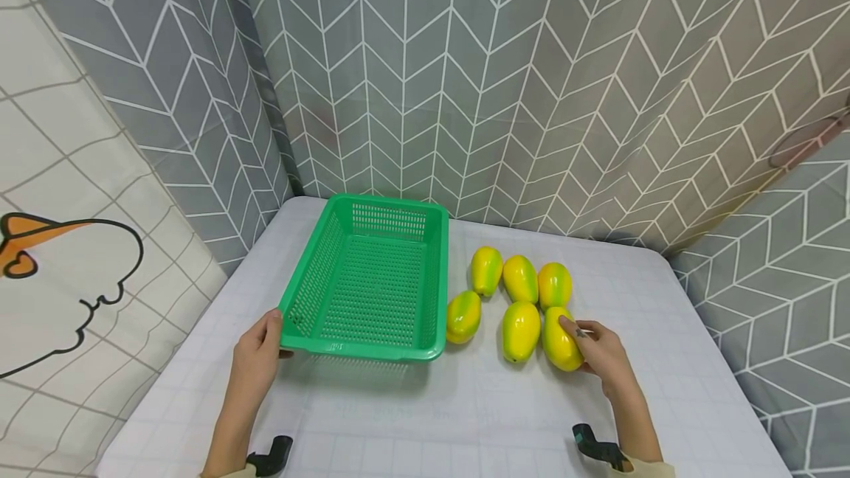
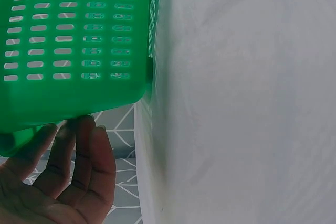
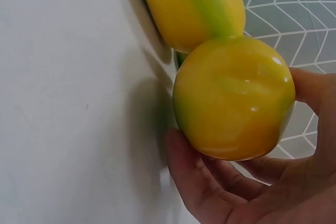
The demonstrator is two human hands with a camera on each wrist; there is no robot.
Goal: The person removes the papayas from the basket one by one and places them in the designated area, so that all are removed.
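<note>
My left hand (image 1: 257, 349) grips the near left corner of a green plastic basket (image 1: 364, 351), thumb over the rim and fingers beneath it. In the left wrist view the fingers (image 2: 86, 150) curl up under the rim beside the slotted basket wall (image 2: 63, 90). The basket has nothing in it. My right hand (image 1: 600, 352) holds a glossy yellow-green mango (image 1: 559, 341) at the near right of a group, thumb on top and fingers round its outer side. In the right wrist view this mango (image 3: 233, 100) overlaps another mango (image 3: 194, 9) behind it.
Several more mangoes lie right of the basket: one mango (image 1: 463, 317) beside its wall, one mango (image 1: 521, 332) left of the held one, and a back row with a mango (image 1: 520, 279) in its middle. A white cloth (image 1: 465, 419) covers the table; patterned curtains (image 1: 498, 94) surround it.
</note>
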